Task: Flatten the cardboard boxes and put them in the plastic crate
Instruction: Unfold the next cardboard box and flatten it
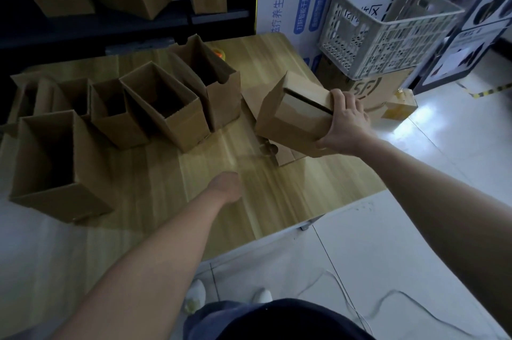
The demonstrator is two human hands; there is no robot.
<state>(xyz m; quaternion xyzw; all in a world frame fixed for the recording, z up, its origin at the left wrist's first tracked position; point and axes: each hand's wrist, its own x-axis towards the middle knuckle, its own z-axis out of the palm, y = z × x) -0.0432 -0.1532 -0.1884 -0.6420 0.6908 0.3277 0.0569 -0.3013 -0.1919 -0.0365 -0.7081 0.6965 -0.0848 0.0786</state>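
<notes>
Right hand (343, 123) grips a cardboard box (291, 120); left hand (225, 187) hovers well apart.

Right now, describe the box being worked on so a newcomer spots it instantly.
Find the wooden table, then its right edge, near the white plastic crate. The box there is tilted, gripped by the right hand; its neighbours stand upright, open-topped.

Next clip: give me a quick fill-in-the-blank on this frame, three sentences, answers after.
1. The tilted box is gripped by the person's ___ hand.
2. The white plastic crate stands on a cardboard box printed with the letters ___.
3. The upright boxes on the table all have their tops ___.
Missing words: right; SF; open.
</notes>
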